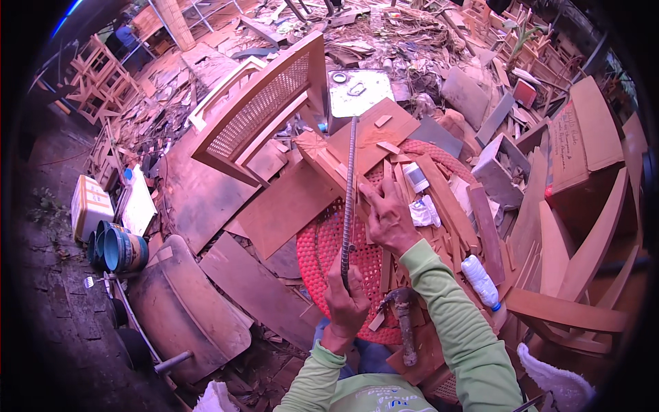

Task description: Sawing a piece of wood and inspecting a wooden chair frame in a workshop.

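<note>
My left hand (345,302) is closed around the lower end of a long ribbed metal rod (351,178), which points away from me. Whether anything is fixed beneath the rod cannot be seen. My right hand (392,218) lies just right of it, its fingers bent against the near end of a wooden piece (322,156); the fingertips are partly hidden. Under both hands is a red woven plastic surface (319,250) strewn with wood strips. A rusty hammer-shaped tool (407,329) lies near my right forearm. Beside the right hand are a white bottle (415,177) and a crumpled white wrapper (425,211).
A chair back with cane mesh (264,106) stands at the far left of my hands. Blue paint cans (123,247) and a white box (92,209) sit at left. On the right are a clear plastic bottle (480,281), curved wooden parts (590,240) and a cardboard box (583,137).
</note>
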A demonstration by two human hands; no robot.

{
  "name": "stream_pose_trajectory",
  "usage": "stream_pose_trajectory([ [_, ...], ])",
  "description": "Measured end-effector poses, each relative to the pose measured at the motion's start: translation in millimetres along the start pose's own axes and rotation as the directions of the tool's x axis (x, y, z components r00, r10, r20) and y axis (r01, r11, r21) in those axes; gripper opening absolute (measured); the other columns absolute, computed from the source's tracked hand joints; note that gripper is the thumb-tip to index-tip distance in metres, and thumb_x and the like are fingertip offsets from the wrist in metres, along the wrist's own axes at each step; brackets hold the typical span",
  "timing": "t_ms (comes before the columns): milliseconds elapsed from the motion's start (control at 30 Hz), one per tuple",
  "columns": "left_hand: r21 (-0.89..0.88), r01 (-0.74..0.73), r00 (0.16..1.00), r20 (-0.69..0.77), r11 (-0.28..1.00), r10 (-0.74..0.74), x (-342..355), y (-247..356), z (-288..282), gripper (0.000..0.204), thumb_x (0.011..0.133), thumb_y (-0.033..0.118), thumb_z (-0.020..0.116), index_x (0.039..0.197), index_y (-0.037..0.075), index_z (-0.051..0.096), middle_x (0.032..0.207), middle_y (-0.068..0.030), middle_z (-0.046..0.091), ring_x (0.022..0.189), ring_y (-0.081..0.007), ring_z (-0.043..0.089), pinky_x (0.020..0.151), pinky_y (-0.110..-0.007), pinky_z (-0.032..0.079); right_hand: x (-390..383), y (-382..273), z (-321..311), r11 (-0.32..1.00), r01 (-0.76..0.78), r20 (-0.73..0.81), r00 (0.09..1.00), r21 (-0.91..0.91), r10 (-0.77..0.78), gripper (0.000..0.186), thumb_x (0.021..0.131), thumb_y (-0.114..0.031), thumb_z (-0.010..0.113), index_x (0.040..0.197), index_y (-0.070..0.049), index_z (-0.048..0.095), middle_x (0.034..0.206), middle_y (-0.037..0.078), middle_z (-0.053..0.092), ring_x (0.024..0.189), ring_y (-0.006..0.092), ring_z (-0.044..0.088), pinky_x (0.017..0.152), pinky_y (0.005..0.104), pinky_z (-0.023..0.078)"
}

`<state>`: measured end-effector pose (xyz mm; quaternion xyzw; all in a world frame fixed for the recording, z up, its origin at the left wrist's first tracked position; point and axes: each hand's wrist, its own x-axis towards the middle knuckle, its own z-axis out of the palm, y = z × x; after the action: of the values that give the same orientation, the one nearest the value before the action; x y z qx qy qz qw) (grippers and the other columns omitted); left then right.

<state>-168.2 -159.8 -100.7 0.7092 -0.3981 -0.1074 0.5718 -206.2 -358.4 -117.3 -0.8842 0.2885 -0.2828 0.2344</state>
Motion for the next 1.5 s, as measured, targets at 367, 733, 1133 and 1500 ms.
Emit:
stream_pose_trajectory([
  [367, 0.021, 0.019, 1.000, 0.005, 1.000, -0.019, -2.8, -5.1, -1.1, 0.042, 0.108, 0.000, 0.054, 0.149, -0.007, 0.048, 0.088, -0.0157, 0.065, 0.073, -0.0241, 0.066, 0.066, -0.038, 0.055, 1.1, -1.4, -1.7, 0.999, -0.017, 0.007, 1.000, -0.036, 0.017, 0.059, 0.078, 0.002, 0.062, 0.136, -0.004, 0.063, 0.106, 0.017, 0.049, 0.104, 0.0373, 0.054, 0.093, 0.0483, 0.048],
  [733, 0.067, -0.050, 0.999, -0.010, 0.996, 0.051, -4.6, -1.4, 2.0, 0.040, 0.108, -0.002, 0.052, 0.148, -0.004, 0.047, 0.085, -0.0082, 0.059, 0.068, -0.0162, 0.059, 0.061, -0.033, 0.051, 2.3, -7.7, -7.0, 0.995, 0.000, 0.032, 0.999, -0.101, 0.003, 0.058, 0.083, 0.006, 0.058, 0.140, -0.007, 0.063, 0.139, 0.034, 0.048, 0.114, 0.0446, 0.058, 0.112, 0.0544, 0.044],
  [1133, 0.060, -0.110, 0.994, 0.003, 0.992, 0.110, -3.5, -0.3, -0.3, 0.044, 0.107, 0.000, 0.056, 0.148, -0.010, 0.045, 0.104, -0.0233, 0.069, 0.079, -0.0292, 0.072, 0.068, -0.040, 0.058, 3.5, -7.6, -7.6, 0.999, 0.019, 0.004, 1.000, -0.030, -0.019, 0.060, 0.079, 0.005, 0.058, 0.138, -0.008, 0.063, 0.106, 0.019, 0.049, 0.099, 0.0387, 0.055, 0.090, 0.0491, 0.048],
  [1500, 0.087, -0.097, 0.976, 0.203, 0.991, 0.078, -2.0, 16.6, -6.4, 0.074, 0.083, -0.010, 0.064, 0.153, -0.008, 0.041, 0.118, -0.0276, 0.065, 0.091, -0.0430, 0.070, 0.073, -0.048, 0.057, 2.5, -2.3, -14.3, 0.998, 0.060, 0.026, 0.998, -0.032, -0.059, 0.061, 0.081, 0.004, 0.059, 0.142, -0.002, 0.063, 0.096, 0.015, 0.045, 0.090, 0.0332, 0.052, 0.084, 0.0429, 0.046],
])
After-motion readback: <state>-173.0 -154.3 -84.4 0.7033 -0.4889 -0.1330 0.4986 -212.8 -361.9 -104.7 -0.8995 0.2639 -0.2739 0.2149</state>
